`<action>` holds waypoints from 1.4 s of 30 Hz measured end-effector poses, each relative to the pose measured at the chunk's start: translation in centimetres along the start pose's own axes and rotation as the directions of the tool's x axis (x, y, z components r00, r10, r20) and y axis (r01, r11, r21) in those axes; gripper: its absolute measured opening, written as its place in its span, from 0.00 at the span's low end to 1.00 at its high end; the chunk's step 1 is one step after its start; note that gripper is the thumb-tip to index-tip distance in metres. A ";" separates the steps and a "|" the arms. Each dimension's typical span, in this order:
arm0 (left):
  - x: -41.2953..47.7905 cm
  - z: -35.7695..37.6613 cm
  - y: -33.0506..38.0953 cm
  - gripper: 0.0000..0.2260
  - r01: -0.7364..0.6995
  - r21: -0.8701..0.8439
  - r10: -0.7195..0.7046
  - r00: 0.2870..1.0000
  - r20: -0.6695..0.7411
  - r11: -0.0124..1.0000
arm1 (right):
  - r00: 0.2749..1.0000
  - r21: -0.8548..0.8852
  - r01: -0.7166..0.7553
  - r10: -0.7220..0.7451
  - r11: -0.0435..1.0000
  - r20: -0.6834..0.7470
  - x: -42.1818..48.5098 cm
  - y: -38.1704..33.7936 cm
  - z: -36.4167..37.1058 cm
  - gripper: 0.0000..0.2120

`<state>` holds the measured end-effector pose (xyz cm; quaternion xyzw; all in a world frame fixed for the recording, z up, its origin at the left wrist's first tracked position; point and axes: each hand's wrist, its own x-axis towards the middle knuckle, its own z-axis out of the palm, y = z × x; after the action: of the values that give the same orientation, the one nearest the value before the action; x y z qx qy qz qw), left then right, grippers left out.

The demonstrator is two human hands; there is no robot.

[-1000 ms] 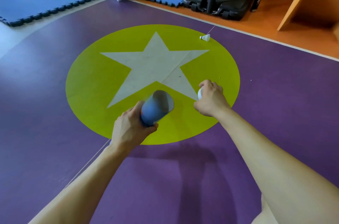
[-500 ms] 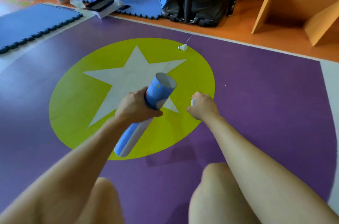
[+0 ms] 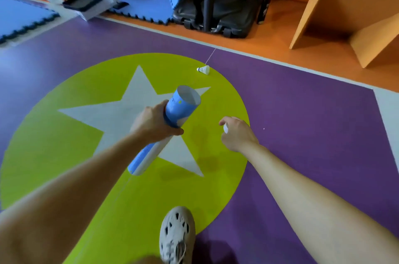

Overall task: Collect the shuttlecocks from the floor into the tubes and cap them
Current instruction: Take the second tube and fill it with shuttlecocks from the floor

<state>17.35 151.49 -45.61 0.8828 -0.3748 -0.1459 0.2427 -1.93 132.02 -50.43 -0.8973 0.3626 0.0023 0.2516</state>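
**A:** so what changed in the last second?

**B:** the right hand [image 3: 237, 135] came up off the floor, fingers curled round a white bit that looks like a shuttlecock [image 3: 225, 128], mostly hidden. left hand [image 3: 154, 125] still wrapped round the blue tube [image 3: 180, 108], mouth open, now tilted up and away

**A:** not in yet then?

**B:** nope, it's beside the tube, not touching. I'd guess it drops in next. a second shuttlecock [image 3: 204, 69] lies at the far edge of the yellow circle [image 3: 64, 155], and a shoe [image 3: 177, 231] is stepping that way
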 end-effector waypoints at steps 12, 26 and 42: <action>18.0 -8.6 -1.1 0.36 0.178 -0.069 -0.166 0.974 0.154 0.982 | 0.978 -0.148 -0.026 0.055 0.989 0.199 20.7 -8.2 -8.9 0.15; 40.1 -4.1 -2.8 0.34 0.369 -0.090 -0.348 0.918 0.189 0.925 | 0.871 0.011 -0.263 0.232 0.965 0.433 46.0 -4.5 -4.1 0.23; 50.2 1.1 -10.6 0.34 0.450 -0.062 -0.430 0.879 0.208 0.891 | 0.766 0.102 -0.579 0.497 0.809 0.408 65.8 0.7 8.1 0.16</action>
<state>57.11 120.71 -56.06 0.9125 -0.1770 -0.3004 0.2140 47.53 92.52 -70.15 -0.7040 0.5512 0.1993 0.4009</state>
